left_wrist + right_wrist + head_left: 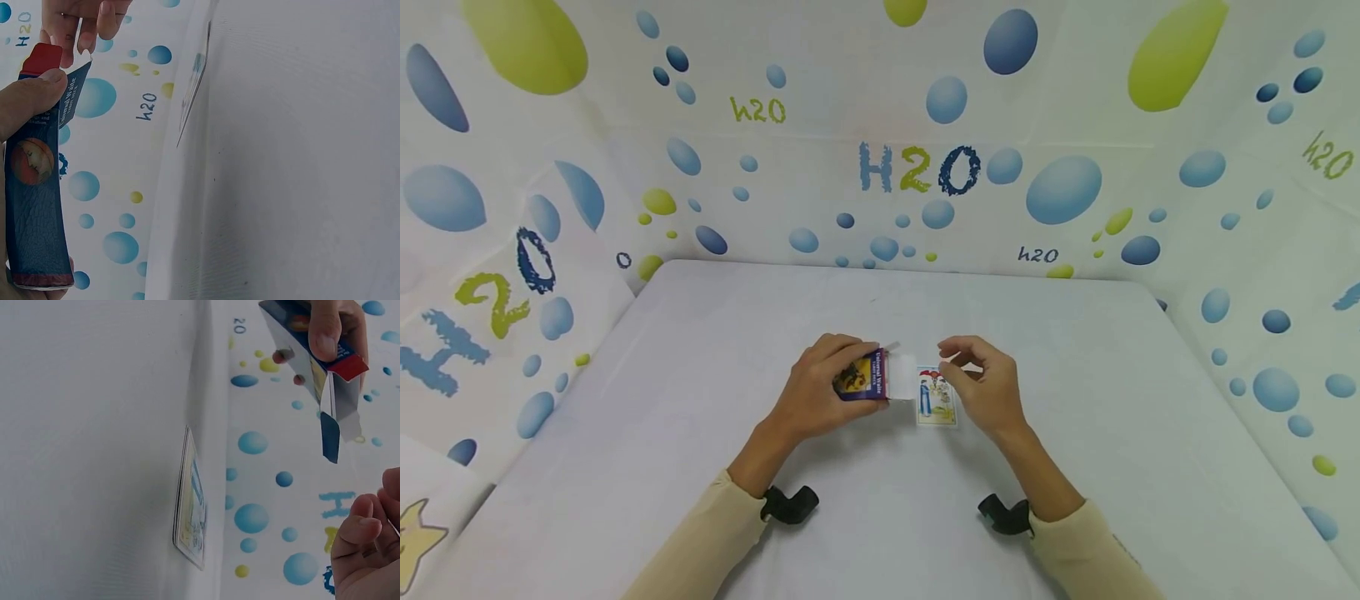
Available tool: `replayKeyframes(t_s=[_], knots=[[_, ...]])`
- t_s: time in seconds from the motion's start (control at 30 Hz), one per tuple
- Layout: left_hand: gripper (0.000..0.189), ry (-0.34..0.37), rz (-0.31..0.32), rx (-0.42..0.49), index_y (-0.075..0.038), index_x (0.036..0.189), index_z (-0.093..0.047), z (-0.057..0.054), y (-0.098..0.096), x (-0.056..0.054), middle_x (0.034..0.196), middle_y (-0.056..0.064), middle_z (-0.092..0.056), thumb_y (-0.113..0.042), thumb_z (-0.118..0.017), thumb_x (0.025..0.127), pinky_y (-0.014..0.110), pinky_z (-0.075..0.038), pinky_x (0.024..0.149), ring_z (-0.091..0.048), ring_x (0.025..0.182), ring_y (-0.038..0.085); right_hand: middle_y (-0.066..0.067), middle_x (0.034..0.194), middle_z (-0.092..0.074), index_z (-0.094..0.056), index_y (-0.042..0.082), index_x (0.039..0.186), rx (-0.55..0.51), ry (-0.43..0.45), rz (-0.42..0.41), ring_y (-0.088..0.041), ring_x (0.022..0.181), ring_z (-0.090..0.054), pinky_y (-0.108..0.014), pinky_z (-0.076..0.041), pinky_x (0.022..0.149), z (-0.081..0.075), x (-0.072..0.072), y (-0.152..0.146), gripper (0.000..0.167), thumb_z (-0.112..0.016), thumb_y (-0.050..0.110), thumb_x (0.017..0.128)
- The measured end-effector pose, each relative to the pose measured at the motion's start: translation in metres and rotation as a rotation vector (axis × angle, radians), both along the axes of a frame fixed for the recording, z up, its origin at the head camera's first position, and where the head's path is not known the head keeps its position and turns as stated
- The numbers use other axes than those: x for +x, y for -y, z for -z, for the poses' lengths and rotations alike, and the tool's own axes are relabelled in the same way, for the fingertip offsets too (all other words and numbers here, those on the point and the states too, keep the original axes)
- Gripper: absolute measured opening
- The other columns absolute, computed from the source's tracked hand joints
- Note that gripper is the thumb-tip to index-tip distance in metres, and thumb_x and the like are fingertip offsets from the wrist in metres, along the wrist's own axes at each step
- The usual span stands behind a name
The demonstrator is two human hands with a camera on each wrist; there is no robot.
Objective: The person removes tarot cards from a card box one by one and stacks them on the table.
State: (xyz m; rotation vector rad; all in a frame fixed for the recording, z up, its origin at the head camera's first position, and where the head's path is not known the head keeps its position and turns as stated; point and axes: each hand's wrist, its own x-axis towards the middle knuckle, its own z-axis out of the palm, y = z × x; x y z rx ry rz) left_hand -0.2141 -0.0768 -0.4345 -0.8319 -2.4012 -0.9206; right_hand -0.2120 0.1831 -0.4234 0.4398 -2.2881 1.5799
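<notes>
Mostly blue, lettered card box, left hand gripping it, right hand loosely curled

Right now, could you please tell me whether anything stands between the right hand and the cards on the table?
Nothing visible stands between the right hand and the cards on the table. The box, in the left hand, is left of them; in the head view, its open flap does not cover them.

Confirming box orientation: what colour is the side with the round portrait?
Box side: mainly dark blue, clearest in the left wrist view.
</notes>
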Motion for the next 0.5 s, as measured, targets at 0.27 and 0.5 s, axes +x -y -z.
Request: replayKeyframes(t_s=[0.27, 0.5], knots=[[0.074, -0.008, 0.007, 0.006, -0.016, 0.133, -0.067, 0.0, -0.001, 0.0, 0.125, 0.001, -0.063, -0.04, -0.094, 0.068, 0.041, -0.049, 0.091, -0.055, 0.113, 0.017, -0.009, 0.104, -0.071, -0.071, 0.002, 0.107, -0.039, 0.027, -0.019, -0.021, 0.091, -0.062, -0.019, -0.055, 0.077, -0.007, 0.011, 0.015, 0.019, -0.066, -0.007, 0.091], [0.073, -0.021, 0.018, 0.006, -0.015, 0.132, -0.067, 0.002, -0.003, 0.0, 0.124, 0.002, -0.063, -0.039, -0.095, 0.068, 0.041, -0.05, 0.091, -0.055, 0.111, 0.018, -0.022, 0.1, -0.07, -0.07, -0.007, 0.102, -0.078, 0.045, -0.073, -0.027, 0.09, -0.063, -0.018, -0.055, 0.076, -0.017, 0.022, 0.028, 0.013, -0.065, -0.011, 0.09]])
